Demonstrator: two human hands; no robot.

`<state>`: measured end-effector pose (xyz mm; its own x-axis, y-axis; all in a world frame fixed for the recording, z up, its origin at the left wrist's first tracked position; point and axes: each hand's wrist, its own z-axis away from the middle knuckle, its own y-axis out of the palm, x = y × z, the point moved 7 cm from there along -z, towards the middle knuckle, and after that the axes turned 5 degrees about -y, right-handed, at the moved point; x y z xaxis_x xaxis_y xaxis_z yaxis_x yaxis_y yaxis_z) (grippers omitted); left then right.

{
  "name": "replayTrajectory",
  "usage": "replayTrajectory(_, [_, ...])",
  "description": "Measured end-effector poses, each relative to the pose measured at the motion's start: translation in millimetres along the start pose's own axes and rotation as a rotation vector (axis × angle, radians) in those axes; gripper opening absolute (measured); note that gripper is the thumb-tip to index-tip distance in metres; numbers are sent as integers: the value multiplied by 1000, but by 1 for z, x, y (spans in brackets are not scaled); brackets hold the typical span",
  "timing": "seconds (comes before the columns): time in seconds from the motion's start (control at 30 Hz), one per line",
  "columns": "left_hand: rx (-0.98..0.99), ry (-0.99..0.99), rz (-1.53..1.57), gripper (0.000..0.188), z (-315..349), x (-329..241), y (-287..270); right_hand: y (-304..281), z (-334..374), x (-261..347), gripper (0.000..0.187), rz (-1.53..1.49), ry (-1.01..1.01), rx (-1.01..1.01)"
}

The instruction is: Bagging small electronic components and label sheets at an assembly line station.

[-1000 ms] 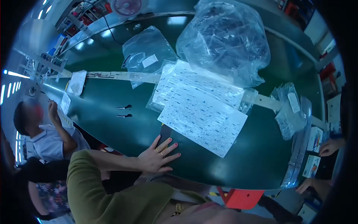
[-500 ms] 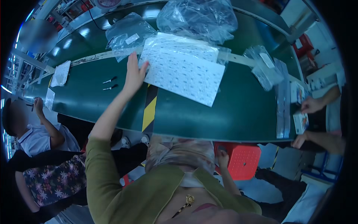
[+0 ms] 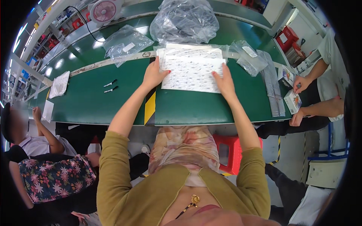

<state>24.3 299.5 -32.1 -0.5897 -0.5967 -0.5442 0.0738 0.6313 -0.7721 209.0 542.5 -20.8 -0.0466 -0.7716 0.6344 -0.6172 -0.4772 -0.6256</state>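
A white printed sheet, marked all over with rows of small dark print, lies on top of more sheets on the green table. My left hand holds its left side, thumb on top and fingers along the edge. On the opposite side my right hand grips the edge in the same way. What the fingertips do under the paper is hidden. Clear plastic shows around the far edges of the sheets.
Behind the sheets sits a large clear plastic bag. Flatter bags lie left and right of it. Two small black pieces rest to the left. A co-worker's hands handle small boxes at the right end. A red stool stands below.
My right hand has come up from beside the stool to the right edge of the sheets. The top sheet, slanted before, now lies nearly square to the table's front edge.
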Motion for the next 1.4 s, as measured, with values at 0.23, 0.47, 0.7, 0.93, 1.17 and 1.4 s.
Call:
replayTrajectory(0.23, [-127, 291, 238, 22, -30, -55, -42, 9, -40, 94, 35, -108, -486, 66])
replayTrajectory(0.47, [-276, 416, 2, 24, -123, -74, 7, 76, -166, 67, 47, 87, -533, 53])
replayTrajectory(0.7, [-360, 429, -79, 17, -149, -55, 23, 82, -184, 67, 20, 134, -720, -6])
replayTrajectory(0.93, [-331, 186, 264, 18, -143, -34, 3, 83, -181, 62, 8, 250, -763, -113])
replayTrajectory(1.17, [-365, 319, 60, 30, -135, -45, 11, 77, -175, 78, 8, 281, -783, -172])
replayTrajectory(1.4, [-278, 307, 156, 17, -93, -40, -12, 59, -148, 98, 11, 126, -925, -222])
